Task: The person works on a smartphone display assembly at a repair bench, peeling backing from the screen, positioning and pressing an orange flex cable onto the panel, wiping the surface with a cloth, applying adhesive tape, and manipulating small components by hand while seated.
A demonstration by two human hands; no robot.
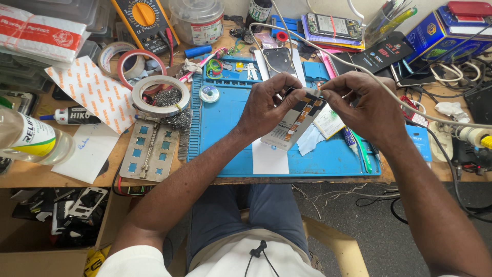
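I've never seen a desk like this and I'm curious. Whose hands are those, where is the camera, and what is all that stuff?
The camera sits on a person's head and looks down, so you see their own two arms and lap. Both hands hold an opened phone with its insides showing. The left hand grips its left side, and the right hand pinches near its top edge. Below lies a blue work mat on a wooden desk. Around it are rolls of tape, a yellow meter, a clear bottle, a small glue bottle and a white cable.
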